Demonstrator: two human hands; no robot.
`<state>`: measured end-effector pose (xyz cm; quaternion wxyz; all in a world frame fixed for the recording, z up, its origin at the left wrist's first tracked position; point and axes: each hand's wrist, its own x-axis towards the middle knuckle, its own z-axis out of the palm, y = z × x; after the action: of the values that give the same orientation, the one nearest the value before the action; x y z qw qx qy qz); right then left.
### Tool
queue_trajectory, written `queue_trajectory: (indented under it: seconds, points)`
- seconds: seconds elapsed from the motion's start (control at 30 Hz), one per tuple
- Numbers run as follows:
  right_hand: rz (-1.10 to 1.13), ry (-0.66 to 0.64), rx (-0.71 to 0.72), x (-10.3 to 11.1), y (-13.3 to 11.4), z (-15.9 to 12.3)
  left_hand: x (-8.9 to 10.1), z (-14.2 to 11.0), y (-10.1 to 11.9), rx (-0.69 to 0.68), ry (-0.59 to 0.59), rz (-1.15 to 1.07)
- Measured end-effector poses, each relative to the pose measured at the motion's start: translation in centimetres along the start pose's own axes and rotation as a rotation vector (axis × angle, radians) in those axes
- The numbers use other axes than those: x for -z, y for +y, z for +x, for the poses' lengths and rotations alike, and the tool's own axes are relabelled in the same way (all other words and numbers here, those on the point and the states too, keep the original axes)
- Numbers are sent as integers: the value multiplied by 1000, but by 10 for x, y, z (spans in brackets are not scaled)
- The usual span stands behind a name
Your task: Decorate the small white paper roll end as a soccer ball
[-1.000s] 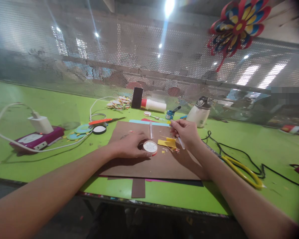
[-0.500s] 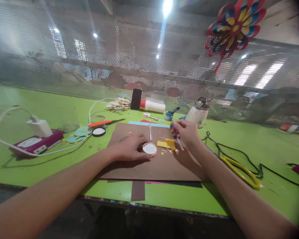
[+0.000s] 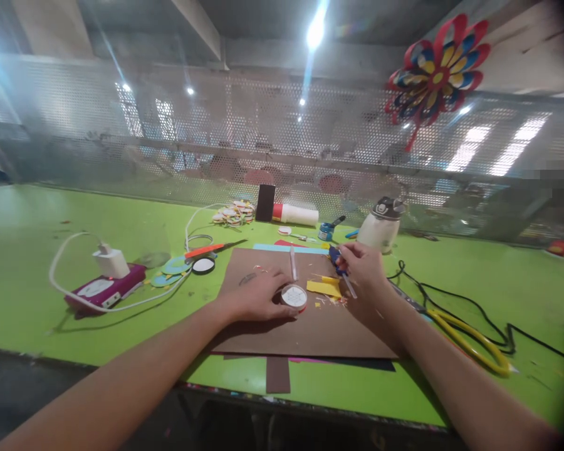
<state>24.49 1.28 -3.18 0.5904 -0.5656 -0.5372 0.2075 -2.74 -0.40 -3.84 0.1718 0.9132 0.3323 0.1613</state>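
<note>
My left hand [image 3: 258, 297] rests on the brown board [image 3: 263, 338], its thumb and fingers curled around the side of a small round white disc [image 3: 294, 297] with a red edge and lines drawn on top. Over the board's right part, my right hand [image 3: 364, 266] has its fingers closed at a blue hot glue gun [image 3: 337, 260], and a clear glue stick [image 3: 352, 289] juts from the gun's rear. Some of its fingers are hidden. Between the hands lie yellow paper strips [image 3: 323, 289] and small scraps. Behind the disc lies another clear stick [image 3: 294, 263].
To the right are yellow-handled scissors [image 3: 474, 344] and a black cord [image 3: 479, 307]. A bottle [image 3: 378, 228], blue jar [image 3: 326, 232], phone [image 3: 266, 202] and white-red cup [image 3: 298, 215] stand or lie behind. Left are an orange-handled cutter [image 3: 207, 250], a black-rimmed disc [image 3: 203, 265] and a purple power strip [image 3: 106, 291].
The camera view has tilted up and shifted left. More of the blue glue gun shows beside my right fingers. My left hand stays at the disc.
</note>
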Motion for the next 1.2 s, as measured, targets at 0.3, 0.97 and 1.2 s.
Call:
queue_trajectory:
  seconds: [0.3, 0.97, 1.2]
  points:
    - [19, -3, 31, 2, 0, 3, 5, 0, 0, 26, -1, 18]
    - [-109, -90, -49, -1, 10, 5, 6, -1, -6, 61, 3, -42]
    - [-166, -150, -72, -4, 17, 8, 3, -1, -4, 83, -20, -37]
